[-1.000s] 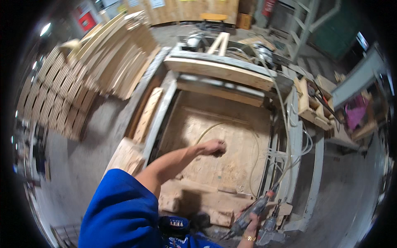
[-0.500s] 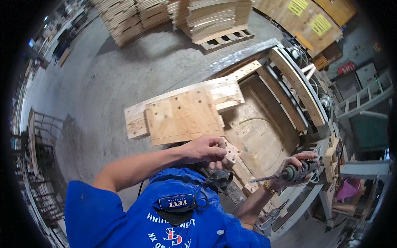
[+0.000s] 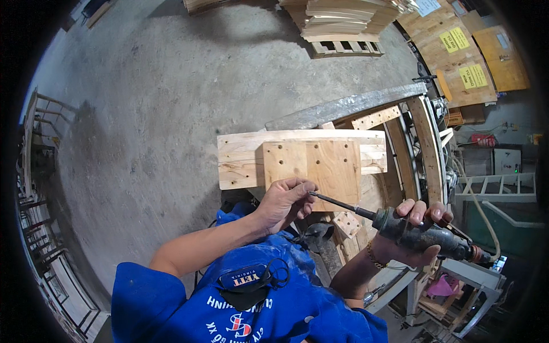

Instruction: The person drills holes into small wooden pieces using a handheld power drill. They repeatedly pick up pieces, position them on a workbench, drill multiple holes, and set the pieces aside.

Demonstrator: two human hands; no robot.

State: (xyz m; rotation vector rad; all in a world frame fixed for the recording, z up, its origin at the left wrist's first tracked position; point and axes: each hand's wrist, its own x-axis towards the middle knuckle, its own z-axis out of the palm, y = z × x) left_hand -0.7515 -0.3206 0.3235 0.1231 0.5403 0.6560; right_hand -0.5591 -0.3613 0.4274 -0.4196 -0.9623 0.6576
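Observation:
My right hand [image 3: 420,228] is wrapped around a dark inline air screwdriver [image 3: 400,226]. Its long thin bit [image 3: 337,202] points left, toward my other hand. The fingers of my left hand [image 3: 287,201] are pinched together right at the bit's tip; whatever small thing they hold is too small to make out. Beneath and beyond that hand lies a square wooden panel [image 3: 314,166] with several drilled holes. It rests on a longer pale board [image 3: 240,157]. A small drilled wooden block [image 3: 346,224] sits below the bit.
A wooden bench frame [image 3: 426,137] with a grey edge rail [image 3: 343,107] stands at the right. Stacked boards on a pallet [image 3: 347,48] are at the back. A pale hose [image 3: 477,203] runs from the screwdriver. Metal racks [image 3: 34,211] line the left side.
The air screwdriver has come up and left, and its bit now meets my left hand's fingertips. My view has shifted, with the panel appearing further right.

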